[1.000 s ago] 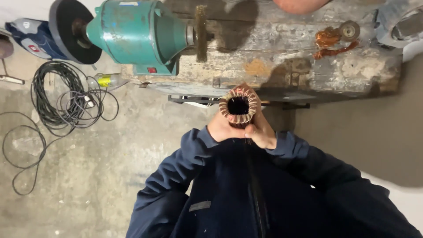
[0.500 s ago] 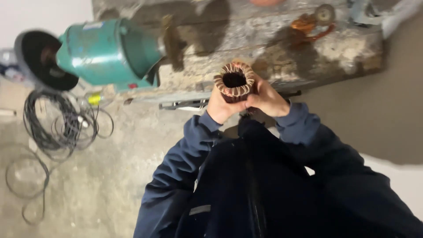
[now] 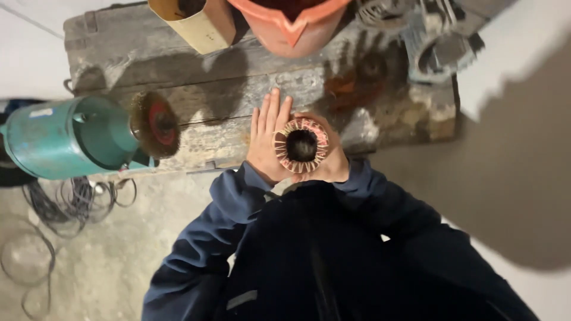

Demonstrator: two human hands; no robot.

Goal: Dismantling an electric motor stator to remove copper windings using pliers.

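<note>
I hold a round copper-wound motor stator (image 3: 301, 145), seen end-on with its dark bore towards me, in front of my chest above the edge of a worn wooden bench (image 3: 226, 71). My left hand (image 3: 265, 145) lies flat against its left side with the fingers stretched up. My right hand (image 3: 334, 160) wraps around its right side and underside. Both sleeves are dark blue.
A teal bench grinder (image 3: 71, 139) with a wire brush wheel (image 3: 156, 123) sits at the bench's left end. An orange bucket (image 3: 285, 24), a tan tube (image 3: 193, 21) and a finned metal housing (image 3: 443, 47) stand on the bench's far side. Coiled cables (image 3: 65, 202) lie on the concrete floor.
The view has swung up and right, so the grinder sits further left and the bucket and housing have come into sight. My left fingers have straightened along the stator.
</note>
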